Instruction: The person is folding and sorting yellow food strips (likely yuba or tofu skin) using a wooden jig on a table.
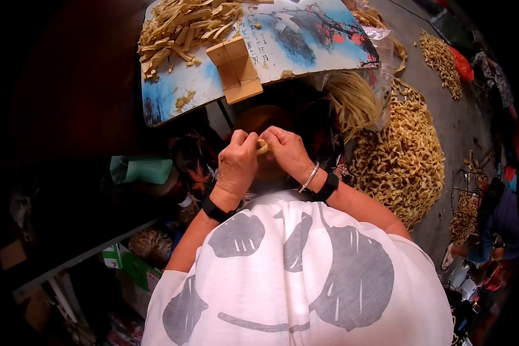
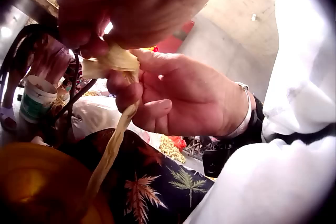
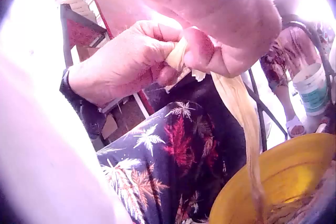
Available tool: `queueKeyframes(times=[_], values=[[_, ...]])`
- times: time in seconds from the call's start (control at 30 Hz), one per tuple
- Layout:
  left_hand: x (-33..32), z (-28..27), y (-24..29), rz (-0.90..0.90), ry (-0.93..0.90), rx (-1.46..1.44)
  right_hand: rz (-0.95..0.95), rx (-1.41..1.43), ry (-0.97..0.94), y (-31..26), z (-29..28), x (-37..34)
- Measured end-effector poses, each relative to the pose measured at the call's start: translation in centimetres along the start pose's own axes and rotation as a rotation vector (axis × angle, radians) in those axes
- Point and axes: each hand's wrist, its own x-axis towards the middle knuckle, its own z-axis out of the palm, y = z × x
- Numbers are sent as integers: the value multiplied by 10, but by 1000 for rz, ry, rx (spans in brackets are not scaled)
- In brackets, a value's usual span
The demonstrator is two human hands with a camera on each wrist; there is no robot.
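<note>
Both hands meet over the lap, fingertips close together on a pale yellow, pliable strip (image 1: 262, 146) that looks like bean curd skin. The left hand (image 1: 238, 164) pinches one part of it; the right hand (image 1: 289, 154), wearing a silver bangle, grips it alongside. Between the fingers the strip bends into a small loop. In the left wrist view a long twisted tail (image 2: 113, 148) hangs below the hands. The right wrist view shows that tail reaching down to a yellow basin (image 3: 283, 166), which holds something wet-looking. The inner fingertips are partly hidden.
A painted board (image 1: 196, 81) ahead carries loose strip pieces (image 1: 181, 29) and a small wooden stand (image 1: 236, 72). Long strips (image 1: 354, 101) hang at its right edge. A big heap of knotted pieces (image 1: 401, 161) lies at the right. A white bucket (image 2: 38, 98) stands beyond.
</note>
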Motion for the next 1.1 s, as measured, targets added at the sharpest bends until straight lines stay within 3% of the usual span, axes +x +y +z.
queueKeyframes(times=[0.2,0.3,0.4,0.43,0.5,0.6,0.7,0.73,0.8,0.9,0.97,1.0,1.07,1.1], values=[[-1,1,-1,-45,4,-246,-332,-472,-34,5,-8,-1],[0,-1,1,0,31,-219,189,357,-188,-6,-7,-9],[1,0,-1,-34,87,-186,421,855,-414,-14,-10,-8],[2,1,-2,-83,91,-219,403,845,-400,-11,-9,-8],[3,0,-3,-210,95,-326,365,819,-376,-7,-8,-3],[0,-9,-4,-451,48,-621,194,496,-184,-10,-5,2],[0,-12,5,-569,-70,-863,21,218,-154,-16,-1,1],[0,-9,6,-612,-28,-901,-19,114,-140,-22,-1,-1],[2,-9,-6,-552,18,-806,-99,-97,-106,-36,-5,-6],[7,-16,-19,-502,78,-712,-411,-475,5,-24,-14,-7],[10,-26,-24,-722,-44,-942,-470,-475,51,-26,-13,-12],[10,-24,-24,-779,-22,-1194,-501,-476,75,-28,-13,-15],[7,-17,-26,-865,23,-1700,-399,-397,130,-24,-9,-14],[4,-14,-27,-809,-49,-1763,-349,-356,158,-22,-7,-13]])
